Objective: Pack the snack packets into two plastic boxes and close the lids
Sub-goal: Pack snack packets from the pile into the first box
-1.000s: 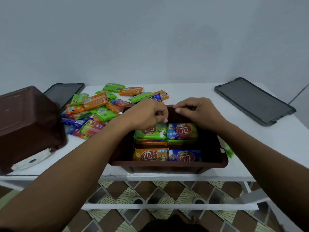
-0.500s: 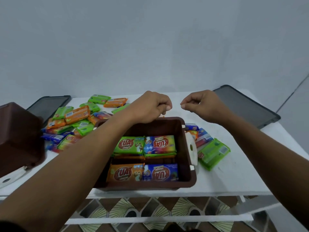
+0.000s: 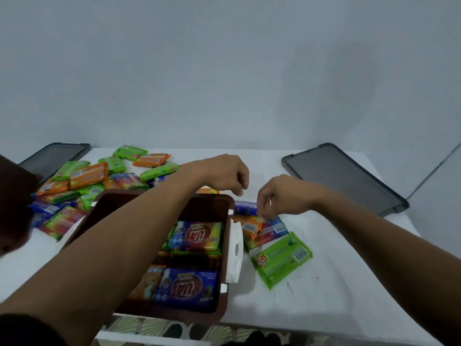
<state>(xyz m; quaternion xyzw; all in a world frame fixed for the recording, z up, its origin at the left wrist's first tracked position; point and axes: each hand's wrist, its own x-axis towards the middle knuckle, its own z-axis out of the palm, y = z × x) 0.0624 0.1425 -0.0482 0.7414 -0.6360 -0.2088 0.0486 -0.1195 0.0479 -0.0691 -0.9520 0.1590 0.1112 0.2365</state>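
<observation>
**Packing at the open box: hands over the right-hand packets**

An open brown box (image 3: 225, 248) is shown near the front edge of the white worktop (image 3: 336, 283), partly filled with packets (image 3: 194, 237) laid flat in rows; a white latch (image 3: 235, 250) hangs on its right wall. The left hand (image 3: 224, 174) is held above the far right corner of the box, fingers curled loosely downward, with nothing seen in it. The right hand (image 3: 279, 196) is lowered onto a small pile (image 3: 264, 229) of orange, blue and multicoloured packets just beside the box; its fingertips are pinched at the orange packet (image 3: 250, 224), though a firm grip cannot be confirmed. A green packet (image 3: 283, 258) lies flat at the near edge of that pile. A larger heap (image 3: 82, 186) is spread behind and left of the box. A second brown box (image 3: 15, 206) stands at the far left. Two dark lids (image 3: 346, 178) (image 3: 53, 158) lie at the rear corners.
</observation>
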